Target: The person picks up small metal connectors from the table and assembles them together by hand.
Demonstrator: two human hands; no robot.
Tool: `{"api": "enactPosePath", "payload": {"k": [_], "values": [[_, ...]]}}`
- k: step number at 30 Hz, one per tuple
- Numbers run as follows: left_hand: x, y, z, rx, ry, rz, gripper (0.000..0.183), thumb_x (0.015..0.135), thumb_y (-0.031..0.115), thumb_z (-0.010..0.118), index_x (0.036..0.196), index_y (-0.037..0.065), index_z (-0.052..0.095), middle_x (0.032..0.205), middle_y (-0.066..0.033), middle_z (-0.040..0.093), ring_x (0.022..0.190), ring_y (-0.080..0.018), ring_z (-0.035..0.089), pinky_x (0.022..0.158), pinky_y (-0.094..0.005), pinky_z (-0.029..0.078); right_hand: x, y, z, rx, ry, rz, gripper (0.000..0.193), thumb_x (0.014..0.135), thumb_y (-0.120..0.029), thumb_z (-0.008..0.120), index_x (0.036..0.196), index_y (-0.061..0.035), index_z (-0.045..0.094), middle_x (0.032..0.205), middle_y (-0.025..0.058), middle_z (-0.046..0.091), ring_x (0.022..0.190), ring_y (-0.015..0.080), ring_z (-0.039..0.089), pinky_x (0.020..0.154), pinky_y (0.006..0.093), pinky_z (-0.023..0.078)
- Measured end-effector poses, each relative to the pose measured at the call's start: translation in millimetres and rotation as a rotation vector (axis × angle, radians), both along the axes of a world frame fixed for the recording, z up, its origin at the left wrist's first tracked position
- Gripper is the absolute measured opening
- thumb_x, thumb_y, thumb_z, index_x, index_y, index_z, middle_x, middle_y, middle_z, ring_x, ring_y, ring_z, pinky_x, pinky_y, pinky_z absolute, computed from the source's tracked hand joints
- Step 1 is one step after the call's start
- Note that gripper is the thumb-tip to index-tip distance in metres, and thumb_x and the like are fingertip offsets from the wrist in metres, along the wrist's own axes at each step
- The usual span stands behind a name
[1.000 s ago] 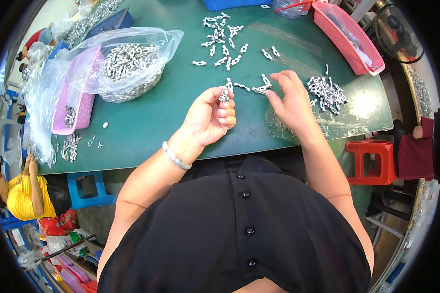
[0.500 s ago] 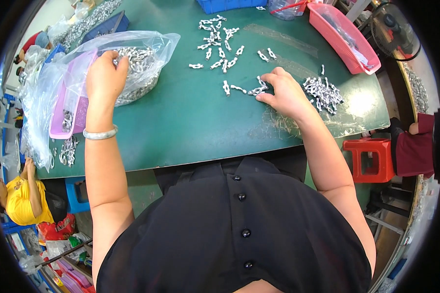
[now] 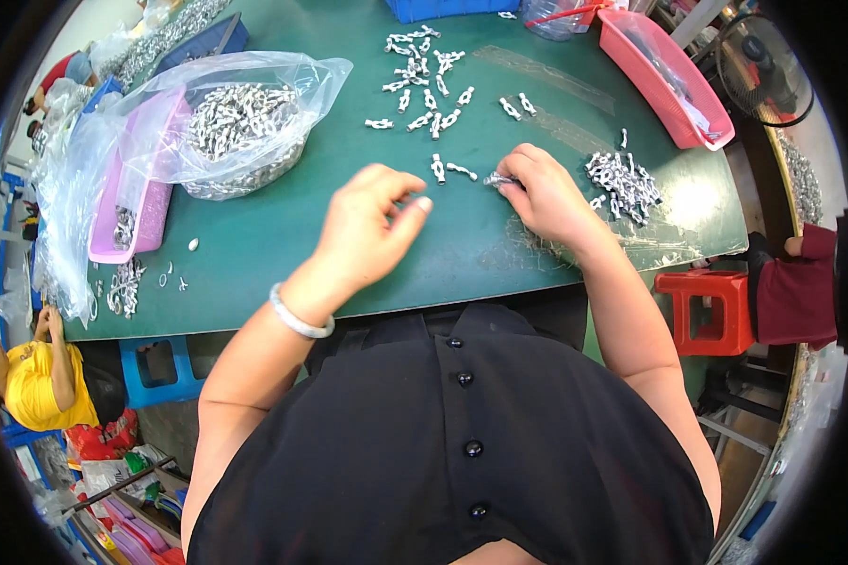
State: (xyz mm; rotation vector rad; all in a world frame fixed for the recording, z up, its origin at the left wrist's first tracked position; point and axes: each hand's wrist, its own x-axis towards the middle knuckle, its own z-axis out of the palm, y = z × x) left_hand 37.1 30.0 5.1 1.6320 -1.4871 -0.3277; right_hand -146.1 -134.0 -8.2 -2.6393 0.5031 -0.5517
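My left hand hovers over the green table, its thumb and forefinger apart and nothing visible between them. My right hand pinches small silver metal fittings at the table surface; its fingers partly hide them. Two similar loose pieces lie just left of it: an upright looped fitting and a slim one. A heap of the same silver fittings sits right of my right hand. Beyond my hands, more loose fittings are scattered.
An open clear plastic bag full of silver pieces rests at left, over a purple basket. A pink basket and a fan stand at far right. A blue bin is at the back. People sit on both sides.
My left hand has left the bag of silver pieces and moved right and nearer, toward my right hand. My right hand has closed its fingers on the fittings and shifted slightly nearer.
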Motion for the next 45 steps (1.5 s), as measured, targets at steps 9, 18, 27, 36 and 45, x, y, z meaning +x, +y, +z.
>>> {"api": "enactPosePath", "payload": {"k": [9,18,27,36,45], "values": [[-47.0,-15.4,-10.1,-0.259,0.534,-0.169,0.042,0.073,0.004,0.073,0.112,0.001,0.059,0.088,-0.0065,0.059,0.069,-0.0090,0.056,0.061,-0.0216,0.048,5.1,45.3,13.9,0.451,-0.555,0.224,0.021,0.073,0.010,0.059,0.092,0.0000,0.057,0.094,0.0105,0.056,0.085,0.0202,0.057,0.075,0.0290,0.047],[-48.0,-10.5,0.2,-0.407,0.122,-0.120,0.045,0.069,0.004,0.075,0.112,0.000,0.060,0.085,-0.0071,0.059,0.067,-0.0138,0.057,0.058,-0.0244,0.049,4.6,52.3,6.0,0.514,-0.686,0.215,0.026,0.070,0.012,0.060,0.092,-0.0012,0.061,0.097,0.0104,0.057,0.086,0.0198,0.059,0.074,0.0284,0.048],[-48.6,-11.4,1.0,-0.427,0.048,-0.060,0.039,0.072,0.006,0.075,0.109,0.002,0.063,0.080,-0.0069,0.060,0.063,-0.0107,0.055,0.054,-0.0220,0.046,5.2,52.7,1.3,0.555,-0.663,0.214,0.023,0.072,0.011,0.061,0.092,0.0000,0.059,0.098,0.0099,0.059,0.088,0.0184,0.058,0.076,0.0278,0.048],[-47.0,-10.5,8.7,-0.214,0.239,-0.039,0.018,0.079,0.008,0.067,0.094,-0.001,0.064,0.070,-0.0044,0.058,0.058,-0.0099,0.053,0.053,-0.0238,0.044,5.6,53.6,0.0,0.935,-0.612,0.319,0.022,0.081,0.006,0.060,0.101,0.0010,0.053,0.102,0.0057,0.055,0.092,0.0123,0.054,0.083,0.0261,0.046],[-20.5,-18.6,2.1,0.251,1.718,-0.172,0.025,0.094,0.025,0.050,0.093,0.000,0.056,0.066,0.0003,0.047,0.052,-0.0060,0.035,0.047,-0.0194,0.031,3.9,39.8,2.7,1.023,-0.415,0.161,0.025,0.083,-0.002,0.062,0.108,0.0005,0.056,0.096,0.0028,0.059,0.083,0.0079,0.054,0.077,0.0230,0.047]]}}
